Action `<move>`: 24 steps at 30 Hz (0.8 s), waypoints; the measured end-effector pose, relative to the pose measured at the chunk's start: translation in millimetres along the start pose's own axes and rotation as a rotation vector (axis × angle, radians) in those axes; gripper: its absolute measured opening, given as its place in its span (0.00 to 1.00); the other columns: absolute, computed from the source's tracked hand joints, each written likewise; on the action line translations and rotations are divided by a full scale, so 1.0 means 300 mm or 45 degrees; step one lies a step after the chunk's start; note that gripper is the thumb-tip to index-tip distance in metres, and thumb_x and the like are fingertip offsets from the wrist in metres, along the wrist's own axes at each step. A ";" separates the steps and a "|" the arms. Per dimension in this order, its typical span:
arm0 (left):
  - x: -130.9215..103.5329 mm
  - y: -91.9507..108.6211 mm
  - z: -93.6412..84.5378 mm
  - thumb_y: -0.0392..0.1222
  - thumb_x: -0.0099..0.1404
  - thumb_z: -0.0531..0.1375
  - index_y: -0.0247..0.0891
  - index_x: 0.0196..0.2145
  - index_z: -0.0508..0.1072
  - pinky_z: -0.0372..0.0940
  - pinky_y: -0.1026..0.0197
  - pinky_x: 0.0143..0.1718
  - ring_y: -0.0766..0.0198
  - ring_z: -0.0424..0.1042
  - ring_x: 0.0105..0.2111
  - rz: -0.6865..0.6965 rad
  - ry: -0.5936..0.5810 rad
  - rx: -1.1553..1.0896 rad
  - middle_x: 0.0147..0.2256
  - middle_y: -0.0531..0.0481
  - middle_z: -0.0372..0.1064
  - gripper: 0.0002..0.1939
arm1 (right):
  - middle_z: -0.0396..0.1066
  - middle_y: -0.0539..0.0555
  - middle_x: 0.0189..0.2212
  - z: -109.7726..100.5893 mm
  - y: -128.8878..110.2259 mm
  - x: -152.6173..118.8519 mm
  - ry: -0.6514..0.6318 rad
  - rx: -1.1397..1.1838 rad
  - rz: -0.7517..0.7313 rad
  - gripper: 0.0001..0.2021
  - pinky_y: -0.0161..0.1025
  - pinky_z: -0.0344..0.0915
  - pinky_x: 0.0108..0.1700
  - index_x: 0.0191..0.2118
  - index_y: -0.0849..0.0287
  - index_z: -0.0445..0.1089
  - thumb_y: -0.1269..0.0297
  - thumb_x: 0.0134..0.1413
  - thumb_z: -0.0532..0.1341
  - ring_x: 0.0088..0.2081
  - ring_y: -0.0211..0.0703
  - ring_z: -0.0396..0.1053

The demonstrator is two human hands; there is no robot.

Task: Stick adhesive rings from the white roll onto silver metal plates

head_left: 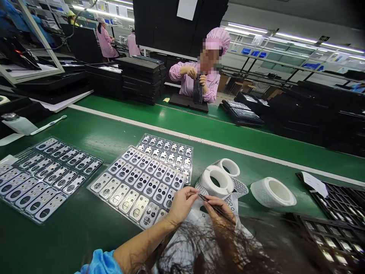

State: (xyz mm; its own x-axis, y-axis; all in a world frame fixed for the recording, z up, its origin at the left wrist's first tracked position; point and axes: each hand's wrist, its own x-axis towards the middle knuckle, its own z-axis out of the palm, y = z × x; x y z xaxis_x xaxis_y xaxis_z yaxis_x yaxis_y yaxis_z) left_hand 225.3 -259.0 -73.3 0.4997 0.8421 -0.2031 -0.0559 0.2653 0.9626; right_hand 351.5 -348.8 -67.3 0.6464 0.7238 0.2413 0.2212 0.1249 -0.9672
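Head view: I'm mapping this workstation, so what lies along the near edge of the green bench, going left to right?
Left clear tray of camera-lens plates → middle clear tray → left hand → right hand with tweezers → white tape roll → black parts tray.

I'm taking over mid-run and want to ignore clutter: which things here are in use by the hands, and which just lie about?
In use:
- left hand pinching the sticker strip
- right hand with tweezers
- tape roll
- nearest parts tray

Lying about:
- spare roll
- far-left tray
- bottle
- black trays
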 end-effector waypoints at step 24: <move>-0.004 0.004 0.000 0.44 0.61 0.64 0.38 0.41 0.81 0.74 0.55 0.51 0.53 0.82 0.45 0.026 0.002 0.021 0.41 0.43 0.84 0.12 | 0.85 0.51 0.37 -0.016 0.049 -0.002 -0.056 -0.088 -0.233 0.07 0.31 0.80 0.45 0.31 0.50 0.80 0.58 0.55 0.75 0.40 0.42 0.84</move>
State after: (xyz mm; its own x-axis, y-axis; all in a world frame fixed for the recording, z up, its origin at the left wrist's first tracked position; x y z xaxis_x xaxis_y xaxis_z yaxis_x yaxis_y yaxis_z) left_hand 224.6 -259.8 -71.8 0.4974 0.8479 -0.1834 -0.0521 0.2402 0.9693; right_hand 358.0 -350.7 -81.4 0.5590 0.7223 0.4072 0.3826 0.2110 -0.8995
